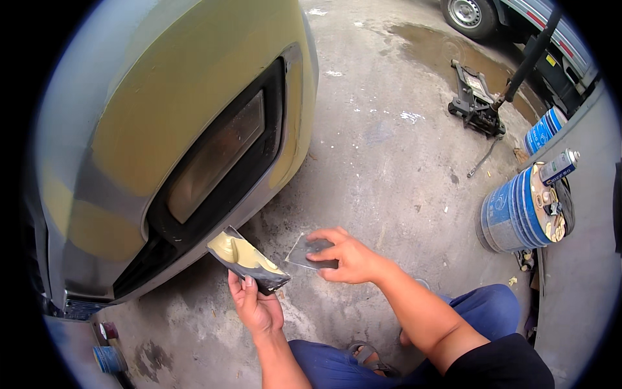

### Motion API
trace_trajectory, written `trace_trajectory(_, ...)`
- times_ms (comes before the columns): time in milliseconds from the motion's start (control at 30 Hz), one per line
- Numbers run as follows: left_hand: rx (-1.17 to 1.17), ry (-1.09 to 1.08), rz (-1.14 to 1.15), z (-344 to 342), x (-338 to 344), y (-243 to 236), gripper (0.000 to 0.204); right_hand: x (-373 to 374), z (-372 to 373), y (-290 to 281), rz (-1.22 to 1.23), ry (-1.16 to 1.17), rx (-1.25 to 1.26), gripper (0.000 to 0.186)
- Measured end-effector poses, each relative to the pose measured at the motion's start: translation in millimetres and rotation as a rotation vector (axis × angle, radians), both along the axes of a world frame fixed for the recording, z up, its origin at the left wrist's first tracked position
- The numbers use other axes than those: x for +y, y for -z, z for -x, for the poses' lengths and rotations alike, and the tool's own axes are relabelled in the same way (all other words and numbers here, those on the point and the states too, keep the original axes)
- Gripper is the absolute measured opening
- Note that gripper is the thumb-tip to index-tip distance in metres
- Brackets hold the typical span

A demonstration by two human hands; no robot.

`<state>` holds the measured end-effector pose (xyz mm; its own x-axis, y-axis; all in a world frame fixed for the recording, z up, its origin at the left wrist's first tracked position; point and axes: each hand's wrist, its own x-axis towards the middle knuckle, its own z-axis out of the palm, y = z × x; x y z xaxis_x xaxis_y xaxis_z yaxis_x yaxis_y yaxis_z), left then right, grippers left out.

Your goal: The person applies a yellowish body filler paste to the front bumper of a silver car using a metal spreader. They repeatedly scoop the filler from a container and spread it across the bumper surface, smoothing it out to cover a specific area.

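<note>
My left hand (pixel 257 306) is closed from below on a dark putty board (pixel 269 277), tilted in front of the car bumper. Yellow body filler (pixel 241 251) is smeared thickly over its upper face. Just to the right, my right hand (pixel 350 257) pinches a thin, flat putty spreader (pixel 299 251), its edge close to the board with a small gap between. The bumper (pixel 162 58) on the left bears broad, dull yellow patches of filler. A fog lamp (pixel 220 155) in black trim is set into it.
A floor jack (pixel 476 97) stands far right by a puddle and a vehicle's wheel (pixel 468 14). Nearer is a blue bucket (pixel 508 211) with a spray can (pixel 560 166) on top; another bucket (pixel 543 131) is behind. A small blue can (pixel 109 359) sits lower left.
</note>
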<state>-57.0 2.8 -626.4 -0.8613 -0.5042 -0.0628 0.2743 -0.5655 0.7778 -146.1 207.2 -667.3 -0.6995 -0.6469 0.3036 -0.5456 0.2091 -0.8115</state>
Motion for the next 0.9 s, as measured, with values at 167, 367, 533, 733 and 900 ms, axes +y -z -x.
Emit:
trace_trajectory(167,-0.078,-0.054,0.093,2,3,6,0.047,-9,47,-72,-0.023,0.647,0.412,0.05)
trace_trajectory(367,-0.084,-0.08,0.12,0,-2,12,0.047,-12,117,-126,-0.062,0.83,0.776,0.051)
trace_trajectory(533,-0.066,-0.085,0.094,3,0,14,0.047,-1,137,-146,-0.085,0.827,0.891,0.049)
trace_trajectory(733,-0.068,-0.087,0.082,4,0,16,0.045,-9,135,-137,-0.122,0.792,0.846,0.048)
trace_trajectory(900,-0.072,-0.08,0.092,4,1,16,0.045,-17,124,-118,-0.14,0.814,0.799,0.049)
